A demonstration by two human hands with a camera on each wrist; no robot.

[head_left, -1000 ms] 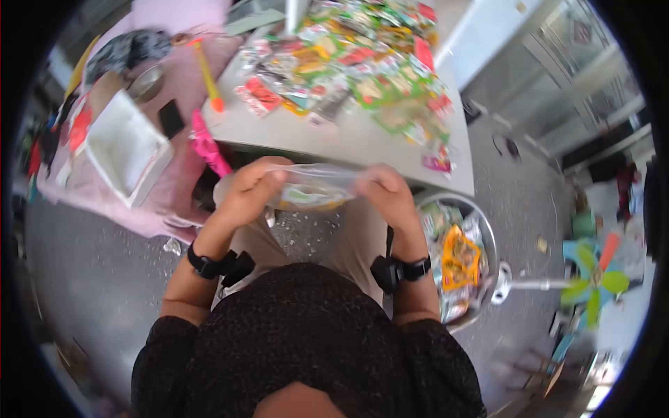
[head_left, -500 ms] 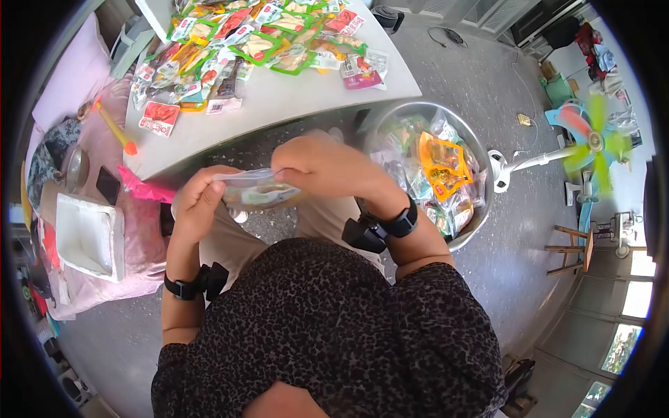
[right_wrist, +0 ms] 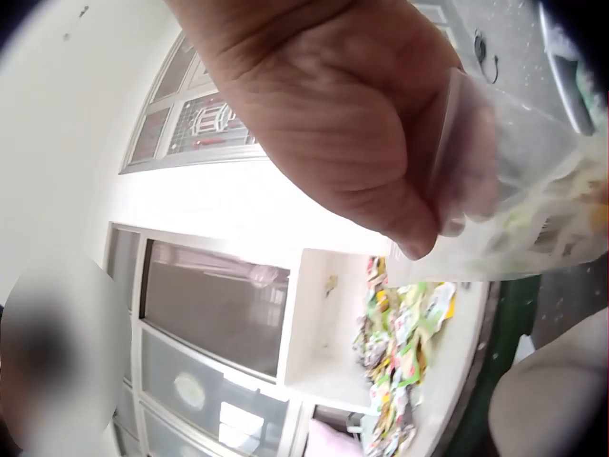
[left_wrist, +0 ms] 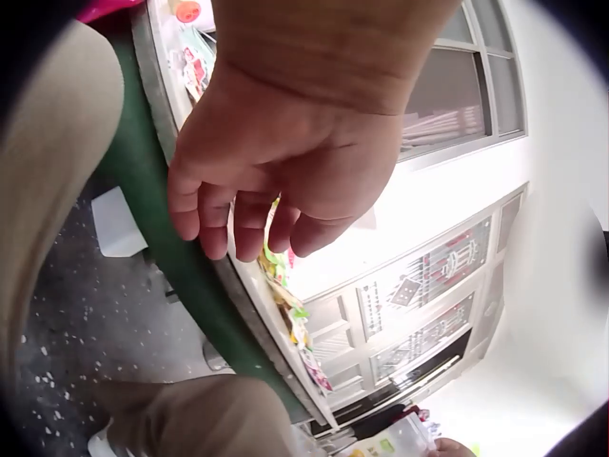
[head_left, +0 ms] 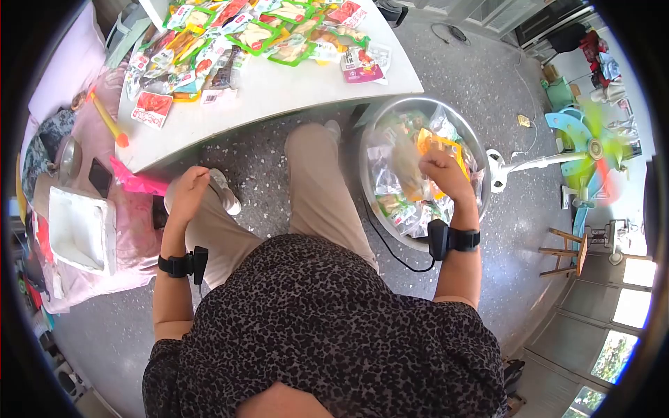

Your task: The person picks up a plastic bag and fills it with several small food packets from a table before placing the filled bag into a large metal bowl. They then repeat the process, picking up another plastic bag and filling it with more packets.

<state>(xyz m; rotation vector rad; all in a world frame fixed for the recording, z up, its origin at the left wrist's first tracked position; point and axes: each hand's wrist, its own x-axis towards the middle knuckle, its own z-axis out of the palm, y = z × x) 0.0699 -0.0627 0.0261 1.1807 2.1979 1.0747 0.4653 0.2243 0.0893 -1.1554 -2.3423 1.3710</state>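
Note:
My right hand (head_left: 447, 174) pinches a clear plastic bag (head_left: 410, 167) by its top edge. The bag hangs over a round metal basin (head_left: 364, 167) to my right, with several filled bags in it. In the right wrist view, thumb and fingers close on the bag's clear corner (right_wrist: 533, 200), and colored packets show through the plastic. An orange packet (head_left: 456, 157) lies in the basin, partly behind this hand. My left hand (head_left: 188, 194) hovers by the left knee, its fingers (left_wrist: 249, 224) loosely curled with nothing in them.
Ahead stands a white table (head_left: 265, 97) with a heap of snack packets (head_left: 254, 35). At left, a white foam box (head_left: 82, 244) and a phone (head_left: 100, 175) rest on pink cloth (head_left: 132, 240). A fan (head_left: 596, 148) turns beyond the basin.
Both hands held the bag before my lap. The left hand has let go and stays at the left, while the right has carried the bag rightward over the basin.

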